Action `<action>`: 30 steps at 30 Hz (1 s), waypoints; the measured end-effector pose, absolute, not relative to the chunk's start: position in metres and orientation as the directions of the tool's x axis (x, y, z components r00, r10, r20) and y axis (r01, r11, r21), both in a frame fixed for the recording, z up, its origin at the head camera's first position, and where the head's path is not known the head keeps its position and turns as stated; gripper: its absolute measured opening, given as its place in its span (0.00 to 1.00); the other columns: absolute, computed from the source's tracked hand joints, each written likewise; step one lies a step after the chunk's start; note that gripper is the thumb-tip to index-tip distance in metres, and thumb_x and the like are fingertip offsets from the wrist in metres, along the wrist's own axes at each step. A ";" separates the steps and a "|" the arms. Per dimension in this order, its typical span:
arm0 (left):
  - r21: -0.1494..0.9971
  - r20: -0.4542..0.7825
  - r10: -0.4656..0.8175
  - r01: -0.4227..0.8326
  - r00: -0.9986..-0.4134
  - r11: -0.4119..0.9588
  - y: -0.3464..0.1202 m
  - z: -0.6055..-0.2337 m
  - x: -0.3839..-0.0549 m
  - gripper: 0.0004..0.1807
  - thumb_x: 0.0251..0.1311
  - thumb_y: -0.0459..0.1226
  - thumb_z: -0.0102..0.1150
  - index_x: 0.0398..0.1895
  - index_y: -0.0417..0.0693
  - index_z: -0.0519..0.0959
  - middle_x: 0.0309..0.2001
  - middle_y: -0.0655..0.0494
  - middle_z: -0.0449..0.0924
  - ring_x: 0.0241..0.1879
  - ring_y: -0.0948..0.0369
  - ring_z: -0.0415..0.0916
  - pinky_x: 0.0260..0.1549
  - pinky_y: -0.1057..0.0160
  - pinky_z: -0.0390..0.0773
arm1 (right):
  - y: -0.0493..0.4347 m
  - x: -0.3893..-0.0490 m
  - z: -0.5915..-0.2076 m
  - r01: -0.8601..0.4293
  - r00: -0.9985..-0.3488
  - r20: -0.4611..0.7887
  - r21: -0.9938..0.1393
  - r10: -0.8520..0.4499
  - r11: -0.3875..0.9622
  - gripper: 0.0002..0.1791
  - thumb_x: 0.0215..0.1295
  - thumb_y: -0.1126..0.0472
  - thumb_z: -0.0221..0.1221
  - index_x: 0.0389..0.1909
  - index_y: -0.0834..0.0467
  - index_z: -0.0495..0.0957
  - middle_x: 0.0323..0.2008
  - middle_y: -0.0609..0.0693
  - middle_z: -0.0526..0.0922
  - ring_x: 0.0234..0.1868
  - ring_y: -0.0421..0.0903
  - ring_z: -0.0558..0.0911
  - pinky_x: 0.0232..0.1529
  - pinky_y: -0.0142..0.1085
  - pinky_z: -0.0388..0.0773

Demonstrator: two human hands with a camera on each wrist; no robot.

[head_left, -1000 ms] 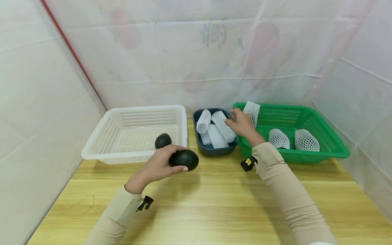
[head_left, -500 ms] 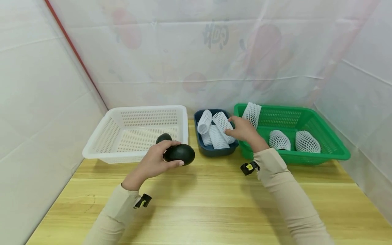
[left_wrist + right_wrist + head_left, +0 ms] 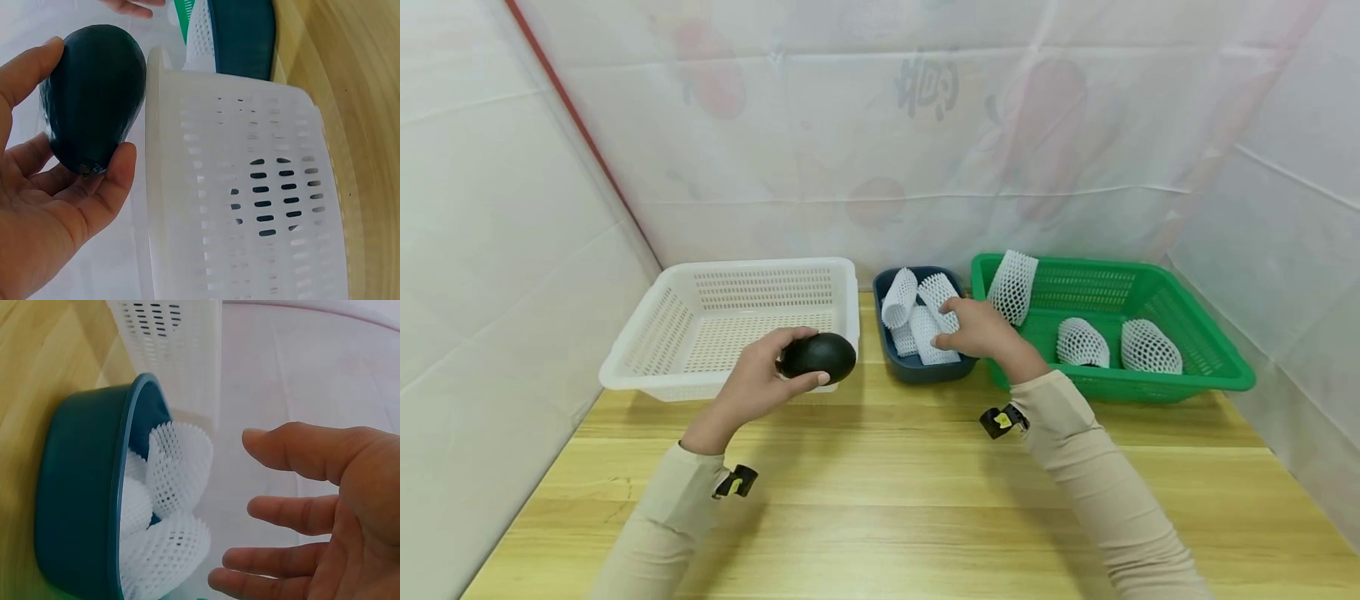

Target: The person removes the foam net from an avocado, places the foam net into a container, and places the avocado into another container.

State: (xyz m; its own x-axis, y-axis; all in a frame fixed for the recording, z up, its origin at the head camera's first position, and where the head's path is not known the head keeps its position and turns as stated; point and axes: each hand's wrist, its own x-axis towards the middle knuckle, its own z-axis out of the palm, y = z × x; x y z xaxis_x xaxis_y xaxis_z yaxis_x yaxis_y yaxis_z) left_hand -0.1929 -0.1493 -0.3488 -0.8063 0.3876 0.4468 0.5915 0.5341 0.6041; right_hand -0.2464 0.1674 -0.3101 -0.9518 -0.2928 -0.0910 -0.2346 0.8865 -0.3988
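My left hand holds a dark green avocado over the near right corner of the white basket. In the left wrist view, fingers and thumb curl round the avocado, its stem end toward the palm. Above the dark blue tub my right hand has its thumb and fingers spread. Several white foam net sleeves lie in that tub. The right wrist view shows the right hand apart from the sleeves, with nothing in it.
A green basket at the right holds foam-netted pieces; one netted sleeve leans on its left wall. Through the white basket's side holes, a dark shape shows. A white sheet wall stands behind the wooden table.
My left hand has moved left and slightly away from me with the avocado, which now hides the other avocado. The right hand has shifted left and down over the tub.
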 end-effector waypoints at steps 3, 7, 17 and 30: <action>0.601 0.449 0.376 0.585 -0.811 0.544 -0.151 -0.348 -0.196 0.31 0.47 0.41 0.72 0.55 0.43 0.73 0.50 0.50 0.75 0.40 0.58 0.73 0.26 0.60 0.73 | 0.165 -0.245 -0.312 -0.260 -0.945 -0.085 -0.393 -0.317 0.882 0.31 0.59 0.54 0.62 0.60 0.64 0.68 0.54 0.60 0.74 0.46 0.55 0.76 0.45 0.48 0.72; 0.602 0.455 0.357 0.577 -0.816 0.552 -0.152 -0.348 -0.199 0.31 0.46 0.41 0.72 0.54 0.43 0.74 0.50 0.50 0.76 0.41 0.57 0.73 0.29 0.59 0.73 | 0.159 -0.244 -0.312 -0.286 -0.935 -0.080 -0.404 -0.345 0.869 0.31 0.59 0.54 0.62 0.60 0.64 0.68 0.55 0.60 0.73 0.49 0.56 0.76 0.46 0.48 0.71; 0.619 0.450 0.274 0.518 -0.850 0.590 -0.153 -0.347 -0.207 0.32 0.44 0.38 0.73 0.54 0.41 0.74 0.52 0.46 0.74 0.49 0.50 0.71 0.41 0.51 0.73 | 0.140 -0.238 -0.311 -0.334 -0.916 -0.095 -0.360 -0.390 0.871 0.31 0.58 0.53 0.63 0.60 0.62 0.69 0.54 0.57 0.75 0.52 0.55 0.74 0.48 0.47 0.71; 0.683 0.344 0.187 0.382 -0.920 0.622 -0.146 -0.346 -0.214 0.31 0.46 0.39 0.72 0.54 0.39 0.73 0.49 0.44 0.75 0.47 0.49 0.72 0.42 0.50 0.72 | 0.115 -0.235 -0.313 -0.392 -0.898 -0.067 -0.327 -0.435 0.860 0.30 0.57 0.52 0.64 0.59 0.61 0.70 0.55 0.56 0.74 0.55 0.54 0.72 0.52 0.46 0.69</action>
State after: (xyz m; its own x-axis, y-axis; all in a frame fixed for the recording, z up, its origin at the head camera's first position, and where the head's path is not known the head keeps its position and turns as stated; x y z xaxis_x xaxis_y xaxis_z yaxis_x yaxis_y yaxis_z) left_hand -0.2138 -0.1456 -0.3458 -0.9201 0.1869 0.3441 0.3819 0.6224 0.6832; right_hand -0.2347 0.1153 -0.3130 -0.8978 -0.4353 -0.0671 -0.3924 0.8597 -0.3270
